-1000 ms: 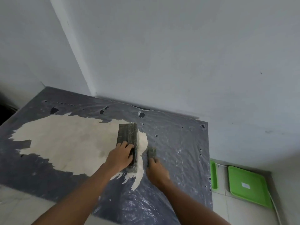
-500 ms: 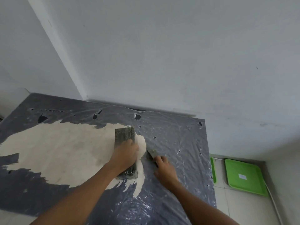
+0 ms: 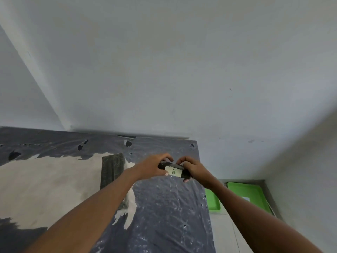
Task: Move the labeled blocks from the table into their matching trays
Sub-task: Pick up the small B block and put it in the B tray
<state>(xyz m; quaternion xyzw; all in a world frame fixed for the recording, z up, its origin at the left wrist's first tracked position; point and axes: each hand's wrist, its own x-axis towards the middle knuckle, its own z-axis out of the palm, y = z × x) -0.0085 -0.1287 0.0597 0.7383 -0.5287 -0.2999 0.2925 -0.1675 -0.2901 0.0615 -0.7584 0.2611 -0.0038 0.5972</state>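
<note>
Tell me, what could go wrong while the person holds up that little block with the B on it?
The B block is pinched only at its ends by the left hand and right hand, so the grip could slip. The green trays sit low on the floor beside the table, and their labels are unreadable here, so it might go in the wrong one.

Torn, crinkled grey plastic sheet (image 3: 164,207) over the tabletop, pale beige surface (image 3: 54,183) bared through the tear. Plain white walls (image 3: 182,70) behind. Pale tiled floor (image 3: 229,232) at right.

Black block (image 3: 173,168) (white label), green trays (image 3: 251,194)
</note>
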